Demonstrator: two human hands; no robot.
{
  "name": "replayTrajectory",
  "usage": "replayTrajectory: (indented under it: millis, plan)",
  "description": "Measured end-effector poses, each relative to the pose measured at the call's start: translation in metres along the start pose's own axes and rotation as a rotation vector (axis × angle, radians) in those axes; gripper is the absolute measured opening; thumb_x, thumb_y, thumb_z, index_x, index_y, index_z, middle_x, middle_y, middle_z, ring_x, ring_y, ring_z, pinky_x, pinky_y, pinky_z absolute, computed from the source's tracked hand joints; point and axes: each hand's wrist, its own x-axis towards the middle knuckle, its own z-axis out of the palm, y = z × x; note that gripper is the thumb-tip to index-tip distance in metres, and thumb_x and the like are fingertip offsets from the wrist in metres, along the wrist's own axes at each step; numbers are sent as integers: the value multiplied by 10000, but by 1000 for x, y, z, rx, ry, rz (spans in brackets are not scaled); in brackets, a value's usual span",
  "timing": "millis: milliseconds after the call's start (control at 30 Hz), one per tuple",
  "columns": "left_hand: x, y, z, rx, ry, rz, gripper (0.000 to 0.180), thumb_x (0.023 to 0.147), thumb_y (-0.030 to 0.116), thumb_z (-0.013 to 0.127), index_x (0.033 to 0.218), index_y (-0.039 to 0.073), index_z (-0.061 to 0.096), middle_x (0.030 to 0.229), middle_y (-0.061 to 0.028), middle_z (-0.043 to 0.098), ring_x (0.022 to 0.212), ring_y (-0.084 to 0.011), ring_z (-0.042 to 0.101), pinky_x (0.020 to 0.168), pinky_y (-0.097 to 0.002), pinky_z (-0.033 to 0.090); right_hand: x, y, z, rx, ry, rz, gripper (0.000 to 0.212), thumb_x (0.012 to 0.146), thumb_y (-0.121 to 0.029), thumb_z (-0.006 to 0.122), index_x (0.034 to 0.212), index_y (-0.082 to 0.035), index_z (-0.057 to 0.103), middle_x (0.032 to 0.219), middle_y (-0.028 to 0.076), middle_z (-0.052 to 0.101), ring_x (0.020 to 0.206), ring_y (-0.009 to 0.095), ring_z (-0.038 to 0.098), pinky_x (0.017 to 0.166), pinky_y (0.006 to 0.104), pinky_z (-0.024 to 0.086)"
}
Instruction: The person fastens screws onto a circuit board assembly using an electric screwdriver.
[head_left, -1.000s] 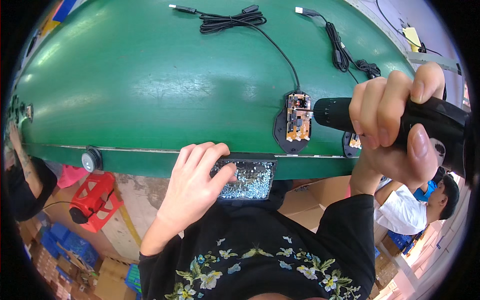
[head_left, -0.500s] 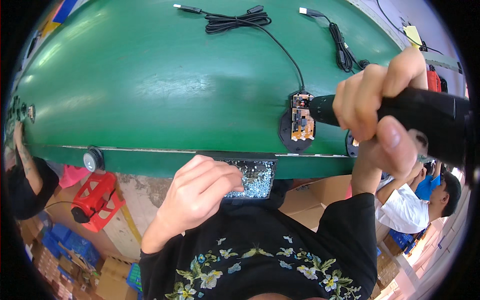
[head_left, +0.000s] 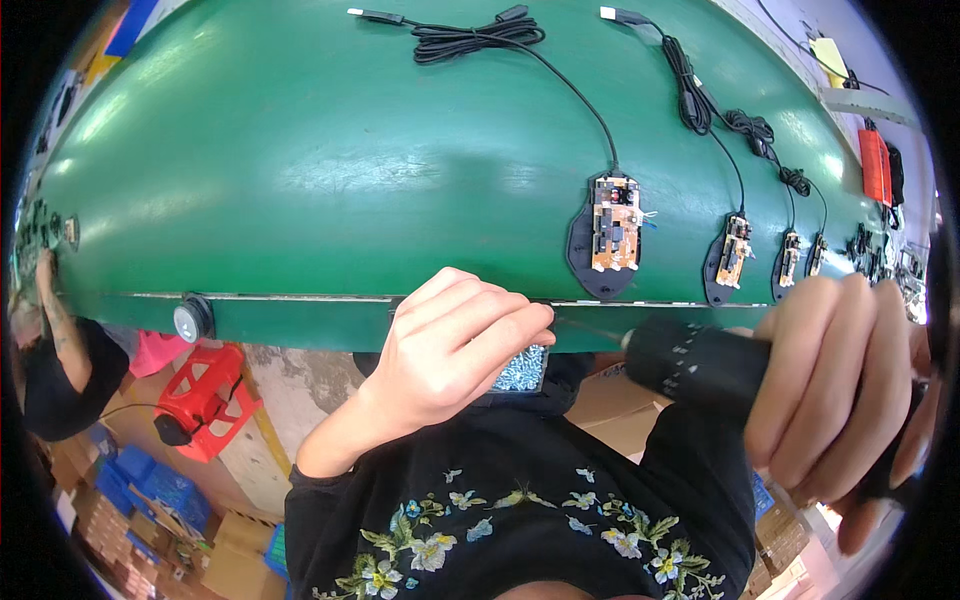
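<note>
My right hand (head_left: 840,390) is wrapped round a black electric screwdriver (head_left: 695,365), its thin bit pointing left. Close to the tip of that bit, the fingers of my left hand (head_left: 455,345) are pinched together; what they hold, if anything, is too small to make out. Under the left hand is a dark tray of small shiny screws (head_left: 522,372), partly covered by the fingers. Beyond the hands, an opened computer mouse base (head_left: 583,255) lies on the green table with a tan circuit board (head_left: 617,235) in it and a cable running away from it.
A coiled black USB cable (head_left: 470,42) lies at the far side of the green table (head_left: 300,170). To the right stands a row of similar mouse bases (head_left: 735,255) with cables. A round dark knob (head_left: 193,318) is on the front edge, near a red stool (head_left: 205,400). Another person's arm (head_left: 65,330) shows at left.
The screwdriver has come away from the circuit board, toward me and down to the right. My left hand has risen from the screws to the tray's far edge, beside the bit.
</note>
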Motion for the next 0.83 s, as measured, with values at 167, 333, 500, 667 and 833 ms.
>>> replayTrajectory:
  millis: [167, 333, 500, 667, 833]
  plan:
    - [1, -1, 4, -33, -6, 24, 313, 644, 33, 889, 917, 3, 741, 825, -90, 718, 730, -235, 690, 675, -338, 534, 4, 14, 18, 90, 25, 80, 427, 751, -44, 903, 1009, -4, 565, 649, 117, 677, 503, 180, 672, 489, 293, 599]
    - [1, -1, 4, -62, -33, 37, 266, 676, -3, 853, 916, -4, 737, 844, -100, 717, 738, -244, 691, 688, -351, 544, 21, 26, 17, 160, 13, 192, 426, 769, 38, 866, 1041, 13, 539, 638, 171, 660, 472, 270, 613, 455, 369, 506]
    - [-5, -7, 1, -94, -63, 33, 225, 724, 25, 781, 935, -11, 711, 900, -92, 697, 786, -259, 673, 709, -372, 529, 30, 20, 31, 104, 63, 301, 351, 791, 77, 816, 996, 23, 537, 633, 173, 642, 452, 284, 581, 429, 387, 465]
    - [-9, -13, -7, -126, -119, -13, 261, 727, 9, 833, 967, -13, 731, 907, -106, 712, 797, -274, 683, 729, -371, 536, 26, 26, 40, 64, 130, 268, 318, 788, 38, 805, 970, 37, 545, 617, 149, 619, 444, 277, 563, 426, 379, 446]
    - [-20, -29, -17, -158, -99, -20, 243, 736, 5, 851, 953, 2, 742, 883, -94, 726, 801, -252, 698, 744, -349, 540, 12, 70, 44, 2, 194, 204, 298, 785, 7, 796, 950, 48, 551, 605, 130, 600, 437, 271, 549, 424, 373, 432]
